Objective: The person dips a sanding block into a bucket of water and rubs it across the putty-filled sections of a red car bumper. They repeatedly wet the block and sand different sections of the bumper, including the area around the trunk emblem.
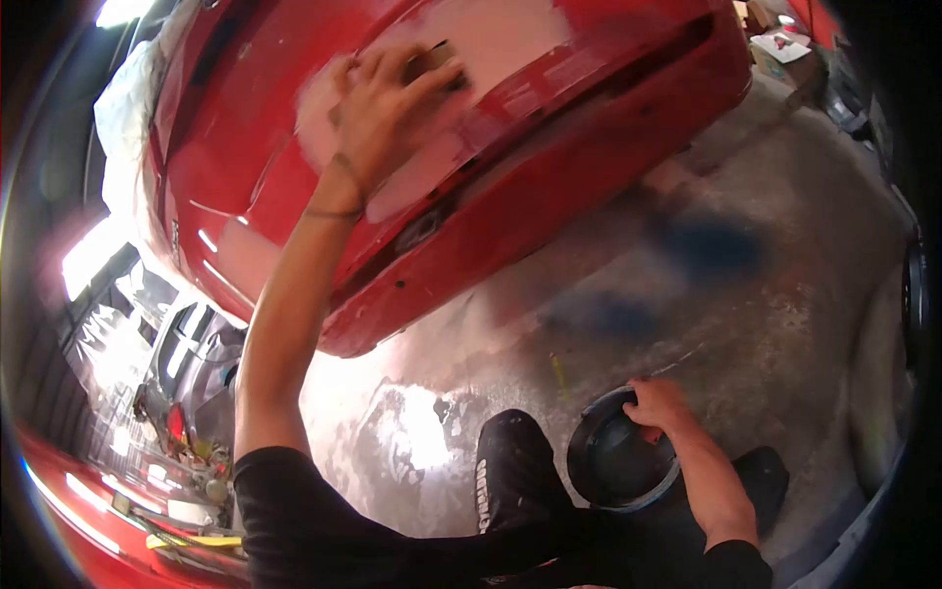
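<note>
My left hand (388, 103) reaches up over a red car body panel (240, 108). Between its thumb and fingers is a small dark block (437, 61), like a sanding block, held over a pale pink patch (510, 44) on the paint. Down at the lower right, my right hand (657, 404) is curled over the rim of a black bucket (579, 459). The bucket stands between my knees, with dark liquid inside. The fingertips of the right hand are partly hidden within the rim.
White sheeting (128, 128) covers the car's left side. The concrete floor (726, 324) looks wet, with bright reflections near my feet. Parts and clutter (186, 432) lie at the lower left. Boxes and papers (782, 47) sit at the upper right.
</note>
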The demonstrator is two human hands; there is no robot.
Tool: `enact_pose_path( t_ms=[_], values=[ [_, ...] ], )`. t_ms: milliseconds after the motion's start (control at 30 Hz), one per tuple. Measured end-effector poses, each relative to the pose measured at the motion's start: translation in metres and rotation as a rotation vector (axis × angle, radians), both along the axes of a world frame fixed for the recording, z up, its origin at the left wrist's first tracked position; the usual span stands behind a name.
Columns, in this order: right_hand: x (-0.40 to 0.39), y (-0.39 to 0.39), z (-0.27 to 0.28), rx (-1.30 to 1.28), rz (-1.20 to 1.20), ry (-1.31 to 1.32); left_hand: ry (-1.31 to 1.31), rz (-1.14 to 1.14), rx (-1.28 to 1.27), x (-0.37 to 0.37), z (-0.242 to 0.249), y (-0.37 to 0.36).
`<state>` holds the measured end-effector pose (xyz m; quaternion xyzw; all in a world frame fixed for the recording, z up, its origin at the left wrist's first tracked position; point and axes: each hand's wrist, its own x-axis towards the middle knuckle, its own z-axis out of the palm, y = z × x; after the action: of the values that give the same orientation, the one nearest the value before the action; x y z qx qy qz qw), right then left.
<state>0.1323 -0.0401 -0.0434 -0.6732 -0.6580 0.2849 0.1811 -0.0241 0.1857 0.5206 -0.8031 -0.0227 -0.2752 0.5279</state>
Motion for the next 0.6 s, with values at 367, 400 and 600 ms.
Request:
enact_pose_path(
  t_ms=[367,400,600],
  values=[
    [0.003,0.010,-0.006,-0.145,0.072,-0.100,0.015,-0.052,-0.031,0.045,-0.013,0.012],
    [0.002,0.010,-0.005,-0.172,0.103,-0.118,0.021,-0.056,-0.022,0.035,-0.012,0.007],
    [-0.005,0.008,-0.027,-0.056,0.080,-0.171,0.049,-0.006,0.016,0.097,0.010,0.003]
  ],
)
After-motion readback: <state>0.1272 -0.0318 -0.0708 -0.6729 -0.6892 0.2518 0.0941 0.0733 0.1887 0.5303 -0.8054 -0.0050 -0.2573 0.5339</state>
